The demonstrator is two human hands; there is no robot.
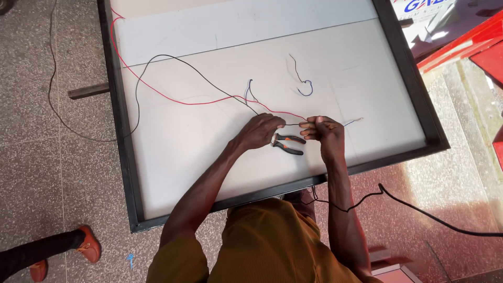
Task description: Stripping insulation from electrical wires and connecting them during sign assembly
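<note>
Hands meet over a white panel in a black frame: the left hand and the right hand each pinch a thin wire stretched between them, its bared end poking out past the right. Pliers lie just below, set down. Red wire and black wire trail loose, seemingly unjoined. A sign, white with blue and red, sits at the top right corner.

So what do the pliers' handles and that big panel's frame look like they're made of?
The pliers have handles that look like rubber or plastic sleeves, black with orange, with a matt look; the head is hidden under the left hand. The frame looks like black painted metal or wood: straight dark bars, dull finish. Which one is unclear.
</note>
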